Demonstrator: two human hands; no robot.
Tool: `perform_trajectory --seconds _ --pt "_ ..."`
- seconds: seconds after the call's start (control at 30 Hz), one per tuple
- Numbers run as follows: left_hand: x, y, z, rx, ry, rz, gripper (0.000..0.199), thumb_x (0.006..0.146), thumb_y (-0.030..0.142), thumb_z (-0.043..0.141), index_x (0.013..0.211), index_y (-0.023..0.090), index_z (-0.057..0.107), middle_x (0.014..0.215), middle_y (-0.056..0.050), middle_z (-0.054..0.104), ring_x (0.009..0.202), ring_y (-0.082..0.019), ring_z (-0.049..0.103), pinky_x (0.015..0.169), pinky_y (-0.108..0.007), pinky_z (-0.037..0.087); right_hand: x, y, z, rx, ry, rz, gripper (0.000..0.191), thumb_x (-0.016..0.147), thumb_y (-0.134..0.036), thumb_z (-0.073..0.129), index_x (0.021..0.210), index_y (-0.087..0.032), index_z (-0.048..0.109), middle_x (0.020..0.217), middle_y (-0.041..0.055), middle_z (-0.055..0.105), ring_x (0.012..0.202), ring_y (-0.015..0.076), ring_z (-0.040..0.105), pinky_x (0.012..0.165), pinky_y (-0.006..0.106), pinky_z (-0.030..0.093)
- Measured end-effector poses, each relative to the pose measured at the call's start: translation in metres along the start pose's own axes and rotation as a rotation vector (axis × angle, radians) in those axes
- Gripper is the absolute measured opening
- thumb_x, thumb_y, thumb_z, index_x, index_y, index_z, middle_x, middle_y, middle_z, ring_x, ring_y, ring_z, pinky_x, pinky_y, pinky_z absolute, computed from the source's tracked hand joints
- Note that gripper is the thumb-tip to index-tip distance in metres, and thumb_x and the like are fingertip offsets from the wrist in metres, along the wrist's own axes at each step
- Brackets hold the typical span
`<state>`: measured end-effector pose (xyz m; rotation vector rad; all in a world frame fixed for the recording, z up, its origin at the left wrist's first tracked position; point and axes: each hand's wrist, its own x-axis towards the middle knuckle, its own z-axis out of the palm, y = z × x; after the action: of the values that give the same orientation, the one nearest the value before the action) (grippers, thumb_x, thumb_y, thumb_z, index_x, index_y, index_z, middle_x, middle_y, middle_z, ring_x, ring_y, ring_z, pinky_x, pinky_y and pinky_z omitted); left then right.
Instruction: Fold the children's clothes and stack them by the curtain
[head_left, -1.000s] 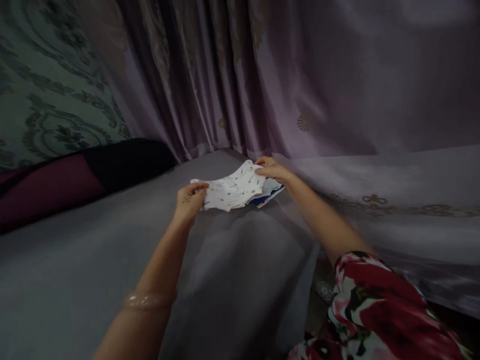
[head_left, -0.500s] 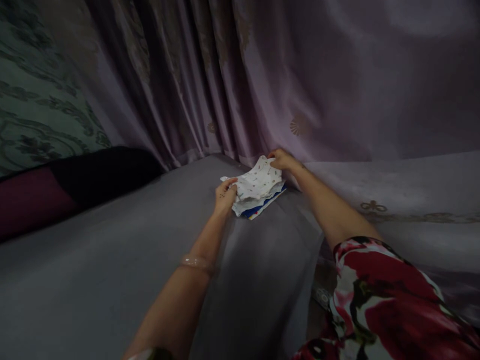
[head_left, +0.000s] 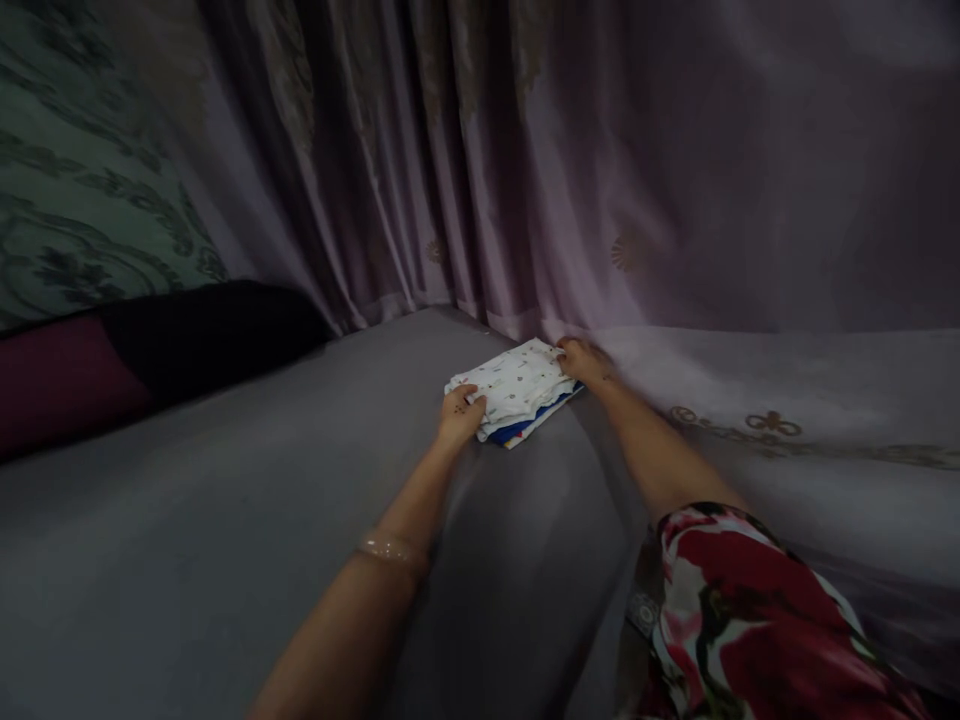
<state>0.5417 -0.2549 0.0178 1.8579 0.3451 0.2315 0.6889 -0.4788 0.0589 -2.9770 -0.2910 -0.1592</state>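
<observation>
A small stack of folded cloths lies near the corner of the grey bed surface (head_left: 225, 520). On top is a white folded cloth (head_left: 517, 380) with a small scattered print. Beneath it shows a blue cloth (head_left: 517, 430), with a pale, colour-specked edge at the bottom. My left hand (head_left: 459, 415) grips the white cloth's near-left edge, thumb on top. At the right edge, my right hand (head_left: 581, 362) pinches the same cloth. The undersides of my fingers are hidden.
Mauve curtains (head_left: 495, 220) hang behind and to the right, their hem meeting the bed. On the left lies a black and maroon cushion-like piece (head_left: 210, 340) against green patterned wallpaper (head_left: 82, 200). The bed's edge drops away at lower right.
The white cloth's raised far edge has come down, and it now lies flat on the stack. My right hand has lowered with it. The view has shifted slightly.
</observation>
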Motion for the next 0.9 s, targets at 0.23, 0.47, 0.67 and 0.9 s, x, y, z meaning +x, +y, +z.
perform_trajectory --seconds 0.23,0.47,0.67,0.9 --pt "-0.017 -0.008 -0.011 -0.073 -0.140 -0.074 0.042 0.078 0.018 0.063 0.120 0.011 0.060 0.071 0.001 0.054 0.055 -0.009 0.052 0.056 -0.022 0.043 -0.009 -0.021 -0.001 -0.150 0.029 -0.019 0.034 0.093 -0.016 0.042 0.121 -0.014 0.060 0.116 0.0178 0.066 0.112 0.0291 0.060 0.093 0.039 0.042" --pt "-0.047 -0.025 -0.056 -0.153 -0.308 -0.097 0.040 0.081 0.019 0.061 0.120 0.011 0.055 0.071 0.000 0.057 0.060 -0.010 0.059 0.055 -0.020 0.046 -0.037 -0.086 0.009 -0.065 0.115 -0.267 0.037 0.097 -0.025 0.039 0.127 -0.013 0.056 0.128 0.0156 0.060 0.121 0.0263 0.053 0.100 0.035 0.038" --pt "-0.076 -0.052 -0.138 -0.118 -0.233 -0.114 0.019 0.083 0.024 0.058 0.099 0.013 0.060 0.072 -0.002 0.061 0.062 -0.010 0.061 0.053 -0.018 0.046 -0.068 -0.139 0.020 -0.019 0.066 -0.556 0.038 0.097 -0.032 0.036 0.124 -0.016 0.057 0.126 0.0135 0.061 0.123 0.0237 0.051 0.103 0.035 0.037" --pt "-0.132 -0.082 -0.247 0.032 0.081 -0.239 0.015 0.085 0.021 0.048 0.086 0.013 0.061 0.065 0.000 0.059 0.050 -0.008 0.055 0.046 -0.016 0.042 -0.057 -0.140 0.063 0.139 0.190 -0.754 0.055 0.088 -0.045 0.031 0.135 -0.026 0.053 0.128 0.0218 0.057 0.127 0.0299 0.048 0.107 0.042 0.035"
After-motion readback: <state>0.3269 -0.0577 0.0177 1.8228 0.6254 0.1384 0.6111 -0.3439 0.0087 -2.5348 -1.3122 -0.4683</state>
